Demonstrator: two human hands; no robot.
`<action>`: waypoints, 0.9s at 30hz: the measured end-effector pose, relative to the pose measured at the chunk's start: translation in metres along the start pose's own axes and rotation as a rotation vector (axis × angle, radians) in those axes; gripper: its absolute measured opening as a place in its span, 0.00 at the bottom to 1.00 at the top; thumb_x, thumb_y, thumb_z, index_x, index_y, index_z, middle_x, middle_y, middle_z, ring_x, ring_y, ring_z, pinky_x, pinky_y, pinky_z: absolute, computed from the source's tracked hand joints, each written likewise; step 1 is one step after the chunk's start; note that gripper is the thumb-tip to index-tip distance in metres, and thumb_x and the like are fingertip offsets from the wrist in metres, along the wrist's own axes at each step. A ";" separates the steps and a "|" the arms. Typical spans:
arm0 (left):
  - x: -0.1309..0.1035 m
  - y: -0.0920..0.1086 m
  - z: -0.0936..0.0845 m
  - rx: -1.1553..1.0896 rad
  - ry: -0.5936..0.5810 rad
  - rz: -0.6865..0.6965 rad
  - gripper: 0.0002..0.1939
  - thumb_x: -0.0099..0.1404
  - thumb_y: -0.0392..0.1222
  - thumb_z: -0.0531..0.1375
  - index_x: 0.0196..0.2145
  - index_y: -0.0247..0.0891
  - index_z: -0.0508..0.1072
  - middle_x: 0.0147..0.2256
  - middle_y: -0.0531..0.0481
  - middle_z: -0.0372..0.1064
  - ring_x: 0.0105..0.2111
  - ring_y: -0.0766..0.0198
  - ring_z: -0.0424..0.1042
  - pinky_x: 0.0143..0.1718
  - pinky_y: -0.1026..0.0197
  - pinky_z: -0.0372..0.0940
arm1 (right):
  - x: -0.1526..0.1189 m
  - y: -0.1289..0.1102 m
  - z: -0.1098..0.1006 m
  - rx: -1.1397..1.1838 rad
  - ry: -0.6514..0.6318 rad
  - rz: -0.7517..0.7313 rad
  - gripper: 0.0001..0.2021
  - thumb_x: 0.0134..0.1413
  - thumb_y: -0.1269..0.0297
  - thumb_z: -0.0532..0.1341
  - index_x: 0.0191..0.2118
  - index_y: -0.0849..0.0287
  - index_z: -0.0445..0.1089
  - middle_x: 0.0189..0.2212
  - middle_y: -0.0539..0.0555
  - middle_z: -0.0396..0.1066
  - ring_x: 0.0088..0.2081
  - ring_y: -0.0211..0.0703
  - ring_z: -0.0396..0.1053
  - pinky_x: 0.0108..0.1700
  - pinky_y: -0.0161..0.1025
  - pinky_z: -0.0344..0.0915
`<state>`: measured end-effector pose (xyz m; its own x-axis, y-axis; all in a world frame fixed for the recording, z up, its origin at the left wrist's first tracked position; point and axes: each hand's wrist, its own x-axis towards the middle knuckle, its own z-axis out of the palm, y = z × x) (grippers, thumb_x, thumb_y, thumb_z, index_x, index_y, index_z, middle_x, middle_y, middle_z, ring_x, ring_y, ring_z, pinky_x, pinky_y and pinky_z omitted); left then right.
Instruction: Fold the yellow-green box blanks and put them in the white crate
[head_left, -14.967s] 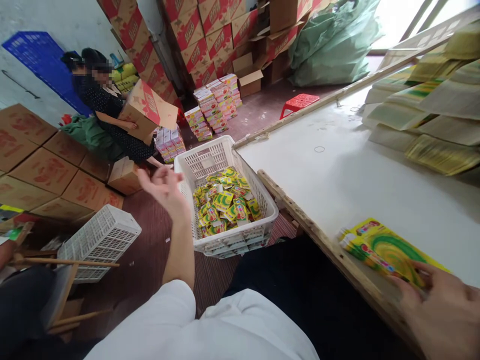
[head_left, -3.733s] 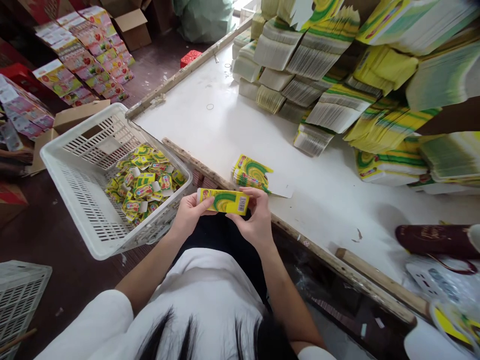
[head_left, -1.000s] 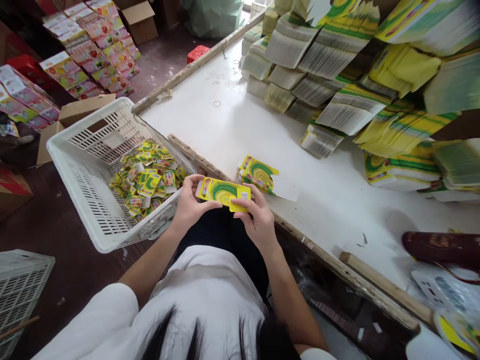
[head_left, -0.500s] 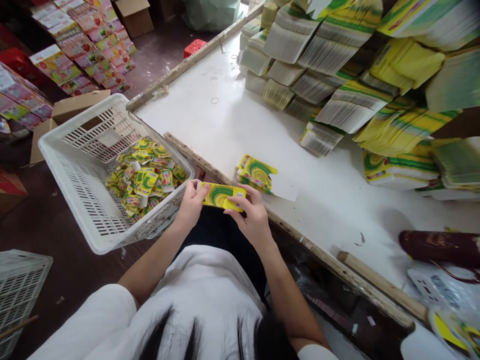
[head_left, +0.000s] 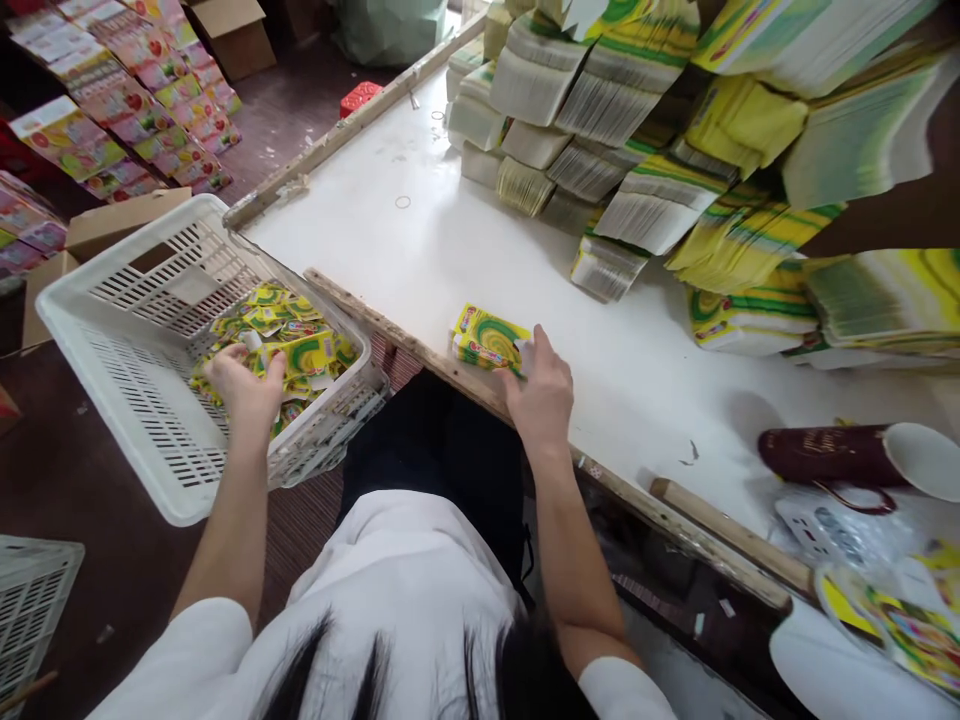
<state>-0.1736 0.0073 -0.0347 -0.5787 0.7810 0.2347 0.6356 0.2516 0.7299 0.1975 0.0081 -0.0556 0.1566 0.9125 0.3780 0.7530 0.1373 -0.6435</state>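
Note:
My left hand (head_left: 247,385) is over the white plastic basket (head_left: 161,420), thumb and fingers apart. A yellow-green small carton (head_left: 309,353) lies just beyond the thumb, on a heap of similar cartons (head_left: 262,315). At the table's front edge, my right hand (head_left: 541,395) has its thumb and fingers around the right end of a flat yellow-green carton (head_left: 487,335). A white flap shows between the fingers. Whether more cartons lie underneath is hard to make out.
Stacked flat cartons (head_left: 660,205) stand across the back of the white table (head_left: 352,230). A maroon mug (head_left: 825,455) lies on its side at the right. Wooden strips (head_left: 720,540) edge the table. Pink boxes (head_left: 142,110) are piled on the floor at upper left.
My hands have parted. The left has carried the carton from in front of me to the basket and released it; the right has moved to the carton on the table.

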 end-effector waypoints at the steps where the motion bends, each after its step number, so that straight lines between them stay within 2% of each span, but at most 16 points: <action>1: 0.005 -0.007 -0.004 0.077 0.056 0.009 0.30 0.51 0.42 0.69 0.50 0.35 0.63 0.54 0.37 0.60 0.58 0.46 0.60 0.62 0.43 0.57 | 0.003 0.007 0.002 -0.059 -0.031 0.020 0.25 0.60 0.63 0.61 0.61 0.62 0.62 0.48 0.66 0.72 0.50 0.61 0.67 0.56 0.62 0.61; 2: 0.006 -0.010 -0.006 0.105 0.087 0.003 0.34 0.50 0.41 0.69 0.52 0.34 0.62 0.56 0.35 0.58 0.59 0.46 0.60 0.62 0.43 0.57 | 0.006 0.012 0.004 -0.098 -0.058 0.029 0.21 0.60 0.66 0.60 0.58 0.62 0.65 0.45 0.65 0.73 0.48 0.60 0.68 0.55 0.62 0.62; 3: 0.003 -0.009 -0.005 0.079 0.071 -0.003 0.34 0.50 0.41 0.69 0.53 0.34 0.62 0.57 0.35 0.57 0.58 0.47 0.61 0.60 0.44 0.60 | 0.007 0.015 0.005 -0.122 -0.070 0.031 0.19 0.59 0.68 0.59 0.56 0.62 0.66 0.43 0.65 0.73 0.47 0.60 0.68 0.54 0.61 0.62; 5: -0.016 0.004 0.004 -0.087 -0.105 0.007 0.29 0.55 0.44 0.67 0.52 0.35 0.65 0.54 0.37 0.61 0.54 0.50 0.66 0.54 0.48 0.66 | 0.008 0.014 0.005 -0.140 -0.047 0.028 0.19 0.57 0.69 0.60 0.54 0.62 0.66 0.43 0.64 0.72 0.46 0.59 0.67 0.54 0.60 0.62; 7: -0.044 0.027 0.020 -0.319 -0.300 0.018 0.24 0.58 0.48 0.65 0.50 0.38 0.67 0.50 0.40 0.67 0.51 0.54 0.68 0.51 0.52 0.67 | 0.006 0.004 0.000 -0.128 0.007 0.036 0.22 0.54 0.69 0.62 0.55 0.61 0.64 0.42 0.62 0.71 0.46 0.59 0.66 0.53 0.60 0.62; 10: -0.085 0.068 0.048 -0.695 -0.599 -0.020 0.32 0.54 0.54 0.68 0.53 0.41 0.65 0.51 0.42 0.69 0.51 0.56 0.70 0.51 0.53 0.68 | -0.004 -0.022 -0.011 0.017 -0.015 0.035 0.27 0.51 0.69 0.64 0.57 0.59 0.60 0.39 0.57 0.69 0.43 0.55 0.67 0.51 0.56 0.65; 12: -0.106 0.094 0.061 -0.933 -0.779 -0.059 0.39 0.49 0.60 0.71 0.54 0.43 0.65 0.52 0.41 0.69 0.52 0.53 0.71 0.49 0.52 0.70 | -0.016 -0.045 -0.013 0.214 -0.150 0.010 0.28 0.51 0.69 0.65 0.58 0.56 0.58 0.38 0.54 0.68 0.39 0.49 0.67 0.47 0.50 0.68; 15: -0.118 0.125 0.071 -1.102 -0.754 -0.180 0.31 0.59 0.69 0.58 0.49 0.43 0.67 0.44 0.43 0.72 0.48 0.54 0.73 0.46 0.50 0.70 | -0.037 -0.074 -0.007 0.618 -0.362 0.025 0.29 0.52 0.66 0.66 0.59 0.52 0.57 0.35 0.50 0.66 0.35 0.43 0.67 0.41 0.43 0.70; 17: -0.117 0.137 0.072 -1.125 -0.638 -0.227 0.28 0.63 0.70 0.51 0.43 0.42 0.67 0.36 0.46 0.70 0.41 0.57 0.73 0.44 0.51 0.71 | -0.049 -0.087 0.002 0.869 -0.430 0.090 0.30 0.52 0.60 0.68 0.58 0.51 0.57 0.36 0.50 0.67 0.37 0.42 0.68 0.42 0.42 0.71; 19: -0.113 0.140 0.071 -1.145 -0.497 -0.228 0.26 0.63 0.69 0.53 0.38 0.43 0.66 0.30 0.51 0.65 0.36 0.61 0.72 0.43 0.54 0.71 | -0.055 -0.093 0.010 0.996 -0.464 0.157 0.31 0.49 0.56 0.71 0.56 0.51 0.59 0.40 0.52 0.68 0.41 0.43 0.69 0.44 0.41 0.71; 21: -0.111 0.134 0.071 -1.162 -0.431 -0.222 0.26 0.61 0.70 0.56 0.36 0.43 0.65 0.29 0.53 0.63 0.34 0.64 0.71 0.43 0.56 0.71 | -0.056 -0.093 0.017 0.987 -0.461 0.211 0.27 0.49 0.55 0.71 0.53 0.51 0.63 0.40 0.52 0.70 0.41 0.43 0.70 0.44 0.41 0.71; 24: -0.115 0.117 0.072 -1.166 -0.529 -0.184 0.32 0.55 0.74 0.58 0.41 0.42 0.69 0.34 0.49 0.69 0.39 0.61 0.72 0.44 0.56 0.71 | -0.052 -0.085 0.018 0.884 -0.352 0.258 0.18 0.53 0.57 0.68 0.48 0.53 0.68 0.39 0.52 0.72 0.39 0.44 0.71 0.43 0.42 0.71; 27: -0.119 0.098 0.073 -1.104 -0.588 -0.184 0.28 0.55 0.67 0.65 0.42 0.42 0.72 0.37 0.49 0.74 0.41 0.59 0.74 0.44 0.56 0.71 | -0.046 -0.075 0.011 0.818 -0.262 0.232 0.09 0.58 0.59 0.65 0.44 0.54 0.72 0.38 0.52 0.74 0.39 0.45 0.73 0.42 0.43 0.71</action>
<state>-0.0054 -0.0193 -0.0375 -0.1184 0.9922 -0.0401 -0.3579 -0.0049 0.9338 0.1273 -0.0404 -0.0321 0.0213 0.9966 0.0794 0.0122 0.0791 -0.9968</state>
